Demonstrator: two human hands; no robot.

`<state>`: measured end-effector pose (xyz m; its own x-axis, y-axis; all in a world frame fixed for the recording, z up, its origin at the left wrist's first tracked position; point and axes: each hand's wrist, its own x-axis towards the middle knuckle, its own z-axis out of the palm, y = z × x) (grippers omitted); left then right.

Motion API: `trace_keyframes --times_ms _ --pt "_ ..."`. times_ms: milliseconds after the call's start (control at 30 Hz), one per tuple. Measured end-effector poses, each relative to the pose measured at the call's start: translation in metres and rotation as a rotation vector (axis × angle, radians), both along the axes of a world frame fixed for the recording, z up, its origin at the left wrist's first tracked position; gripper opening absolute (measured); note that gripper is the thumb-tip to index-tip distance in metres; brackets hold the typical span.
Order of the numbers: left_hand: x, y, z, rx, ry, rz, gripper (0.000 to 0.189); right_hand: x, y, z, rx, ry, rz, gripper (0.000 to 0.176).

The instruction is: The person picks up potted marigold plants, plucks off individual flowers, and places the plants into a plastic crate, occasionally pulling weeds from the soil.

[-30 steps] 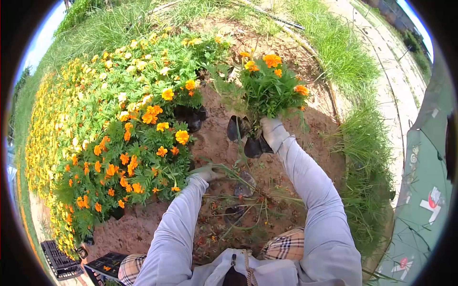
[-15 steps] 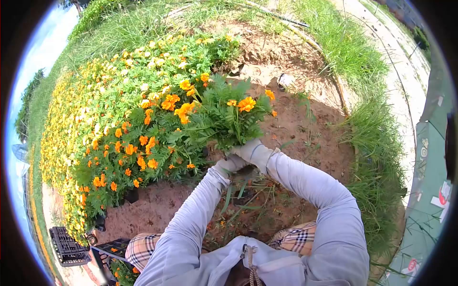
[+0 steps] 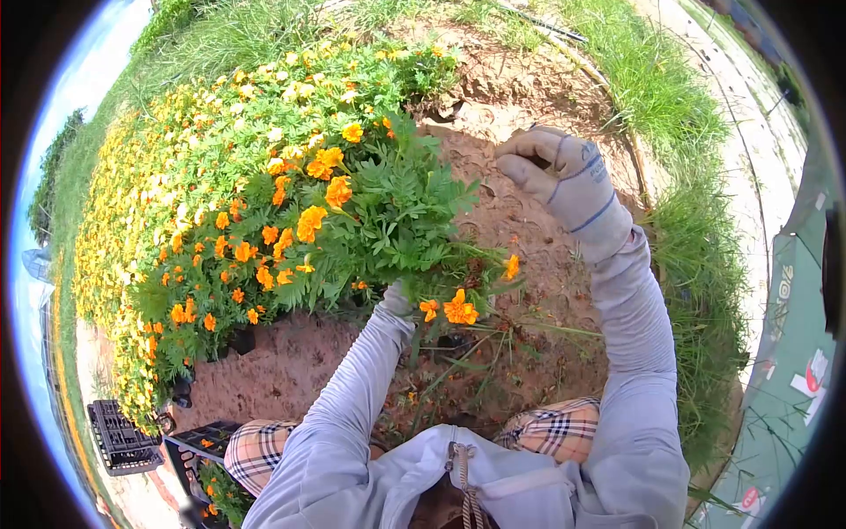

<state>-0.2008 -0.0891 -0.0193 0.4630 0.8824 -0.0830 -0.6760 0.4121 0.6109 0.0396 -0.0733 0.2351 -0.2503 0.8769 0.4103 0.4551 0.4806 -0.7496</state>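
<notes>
A leafy marigold plant (image 3: 401,207) with orange blooms is held up by my gloved left hand (image 3: 398,301), whose fingers are mostly hidden beneath the leaves. Its stems lean to both sides, and two orange flowers (image 3: 460,308) droop low on the right. My right hand (image 3: 568,181), in a pale glove with blue lines, is raised to the right of the plant and apart from it. Thumb and fingers are curled together there; whether anything small is between them I cannot make out.
A dense bed of yellow and orange marigolds (image 3: 203,194) spreads to the left. Cut stems and grass lie on the brown soil (image 3: 546,300) before me. Black crates (image 3: 123,436) stand at lower left. Tall grass (image 3: 692,291) and green sheeting (image 3: 784,353) border the right.
My right hand has left the plant's base and moved up and right. The plant now tilts, with two of its flowers hanging lower; my left hand stays under it.
</notes>
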Motion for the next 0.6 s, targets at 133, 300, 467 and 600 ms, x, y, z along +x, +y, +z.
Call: trace_keyframes --times_ms 133,300,467,600 --pt "0.01 -0.013 0.052 -0.075 -0.042 -0.038 0.051 -0.009 -0.027 0.016 0.029 -0.442 0.348 0.033" --pt "0.012 -0.018 0.059 0.063 0.056 0.012 0.048 -0.032 -0.036 0.0 0.095 -0.829 0.345 0.044" --pt "0.015 -0.021 0.069 -0.028 -0.111 -0.02 0.049 -0.037 -0.036 -0.019 0.192 -0.829 0.43 0.039" --pt "0.01 -0.009 0.047 0.101 0.156 -0.095 0.045 -0.043 -0.035 -0.019 0.086 -0.678 0.509 0.027"
